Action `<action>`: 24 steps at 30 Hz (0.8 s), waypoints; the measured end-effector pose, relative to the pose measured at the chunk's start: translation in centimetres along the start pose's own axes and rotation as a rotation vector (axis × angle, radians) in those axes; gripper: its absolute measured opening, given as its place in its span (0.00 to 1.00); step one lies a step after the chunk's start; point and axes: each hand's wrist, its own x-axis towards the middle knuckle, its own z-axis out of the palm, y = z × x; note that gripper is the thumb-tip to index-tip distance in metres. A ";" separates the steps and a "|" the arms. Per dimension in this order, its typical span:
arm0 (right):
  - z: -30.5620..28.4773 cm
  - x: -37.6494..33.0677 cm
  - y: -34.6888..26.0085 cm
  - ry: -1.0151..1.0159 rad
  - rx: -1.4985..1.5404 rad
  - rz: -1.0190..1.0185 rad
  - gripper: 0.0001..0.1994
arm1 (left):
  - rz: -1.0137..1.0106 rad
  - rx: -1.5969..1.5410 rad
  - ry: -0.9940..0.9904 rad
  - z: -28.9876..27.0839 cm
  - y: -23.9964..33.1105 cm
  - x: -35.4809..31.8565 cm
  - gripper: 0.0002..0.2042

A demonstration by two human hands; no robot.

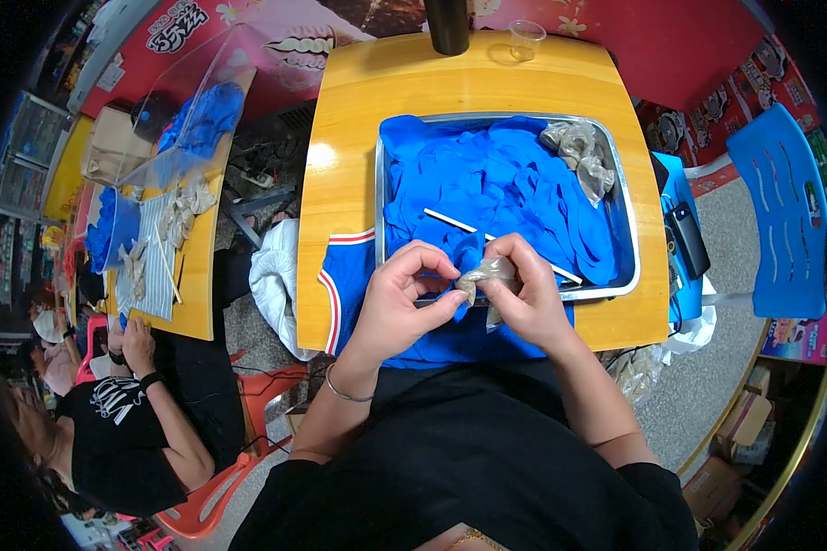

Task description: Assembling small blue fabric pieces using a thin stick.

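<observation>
Head view: beyond left hand (397,298) and right hand (528,298), tray (631,248) is seen.
Left hand: blue piece (470,251) is narrowly pinched.
Right hand: beige piece (489,269) is pinched.
Beige piece: between hands; light tension probably advised.

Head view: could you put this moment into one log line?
left hand: touching thin blue piece | right hand: pinching translucent beige wad | metal tray: heaped with blue pieces
</observation>
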 end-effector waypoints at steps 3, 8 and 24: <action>-0.3 -0.1 0.0 -0.014 -0.142 -0.036 0.10 | 0.010 0.073 0.015 0.3 0.2 -0.2 0.11; 0.0 -0.1 -0.3 0.014 -0.170 -0.105 0.10 | -0.004 0.059 0.021 0.5 0.6 -0.2 0.10; -0.4 0.6 0.6 -0.058 -0.264 -0.450 0.16 | 0.063 0.053 0.131 1.0 0.4 0.2 0.06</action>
